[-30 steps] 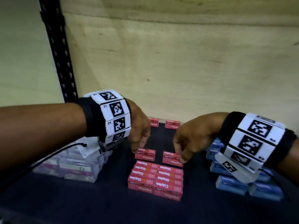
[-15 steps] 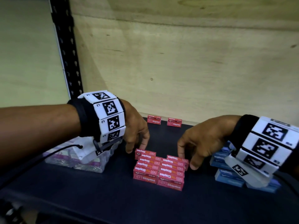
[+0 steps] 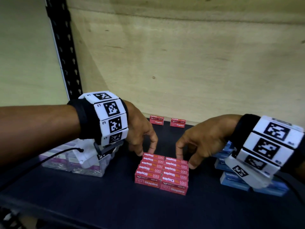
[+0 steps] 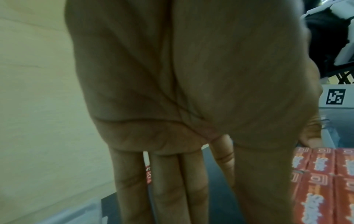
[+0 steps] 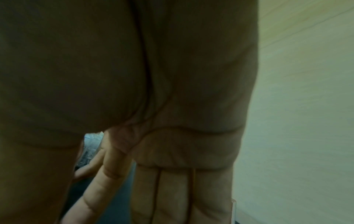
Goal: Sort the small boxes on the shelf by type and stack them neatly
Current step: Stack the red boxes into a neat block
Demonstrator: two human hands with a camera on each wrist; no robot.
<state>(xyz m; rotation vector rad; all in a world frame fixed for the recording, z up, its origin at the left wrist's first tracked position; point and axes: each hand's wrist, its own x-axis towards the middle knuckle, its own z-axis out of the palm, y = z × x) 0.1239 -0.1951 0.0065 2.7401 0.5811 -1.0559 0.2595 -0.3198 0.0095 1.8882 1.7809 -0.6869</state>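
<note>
Red staple boxes [image 3: 161,172] lie packed in two columns on the dark shelf [image 3: 99,204]. My left hand [image 3: 146,151] reaches down behind the left column, its fingertips [image 3: 152,148] against the rearmost box. My right hand [image 3: 185,160] touches the rear of the right column with the index finger, the thumb [image 3: 192,164] on that column's right side. Both wrist views show straight fingers pointing down; the left wrist view has the red boxes [image 4: 325,181] beside the left hand [image 4: 191,91]. Two more red boxes [image 3: 156,120] [image 3: 177,123] stand apart at the back wall.
Clear boxes with purple labels [image 3: 74,164] sit under my left wrist. Blue boxes [image 3: 236,180] are stacked at the right under my right wrist. A plywood wall [image 3: 181,63] closes the back, and a black slotted post [image 3: 66,52] stands at the left.
The two rearmost red boxes, set apart from the block a second ago, now sit pushed up against it. Both hands came forward with them.
</note>
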